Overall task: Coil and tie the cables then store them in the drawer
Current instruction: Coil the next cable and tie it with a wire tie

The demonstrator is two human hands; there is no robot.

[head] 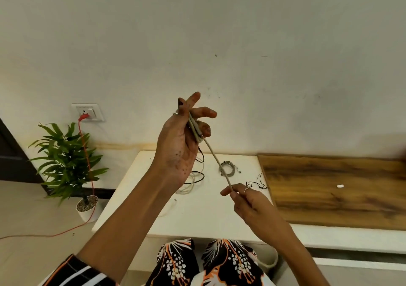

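Nearest the camera, the right hand [248, 200] pinched a taut beige cable [216, 160] while the left hand [182, 138], raised, held its first loops around its fingers. One coiled cable [227, 168] lay near the white table's [197, 215] far edge, beside loose cables [193, 180]. By my judgement, most coiling, tying and all storing remained.

No legible text, label, brand or number anywhere.
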